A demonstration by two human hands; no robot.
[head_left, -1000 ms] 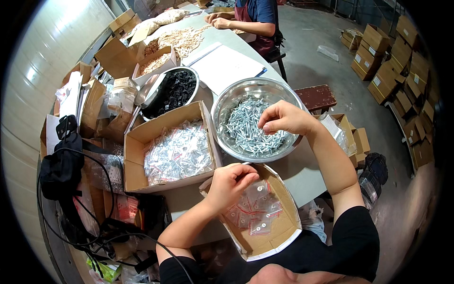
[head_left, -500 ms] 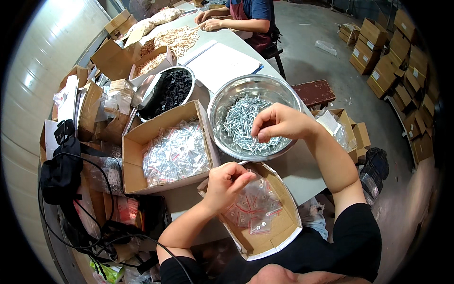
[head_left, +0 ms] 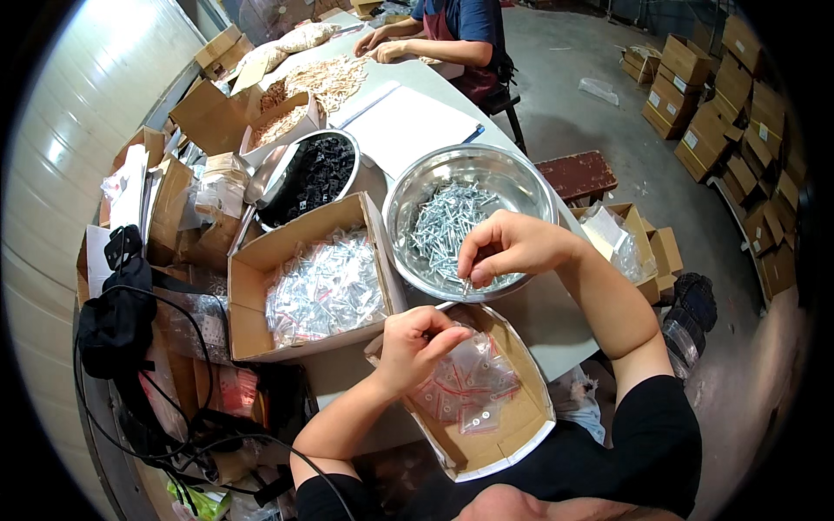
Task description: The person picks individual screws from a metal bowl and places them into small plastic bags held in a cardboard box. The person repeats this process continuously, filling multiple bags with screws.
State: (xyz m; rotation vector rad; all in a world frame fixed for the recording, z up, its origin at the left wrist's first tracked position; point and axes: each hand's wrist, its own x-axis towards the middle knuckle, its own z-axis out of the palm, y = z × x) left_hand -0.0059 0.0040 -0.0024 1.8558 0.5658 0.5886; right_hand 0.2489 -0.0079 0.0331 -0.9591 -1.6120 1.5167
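Note:
My right hand (head_left: 514, 252) is closed in a pinch over the near rim of a steel bowl (head_left: 540, 187). Silver screws (head_left: 445, 217) are heaped inside that bowl, and a screw (head_left: 466, 285) pokes down from my right fingertips. Lower and to the left, my left hand (head_left: 419, 346) pinches what looks like a small clear plastic bag, mostly hidden by the fingers. Beneath it sits a shallow cardboard tray (head_left: 512, 434), with several flat clear bags (head_left: 478, 418) edged in red, each with a small white round piece.
A cardboard box (head_left: 252, 334) of filled bags (head_left: 326, 291) stands left of the bowl. Behind are a basin of black parts (head_left: 317, 174), white paper (head_left: 404, 126) and a pile of wooden pieces (head_left: 326, 82). A co-worker's hands (head_left: 382, 48) work at the far end. Stacked cartons (head_left: 686, 61) line the right.
My right hand has moved down and slightly left, from over the screws toward the bowl's near rim, nearer my left hand. My left hand has barely moved.

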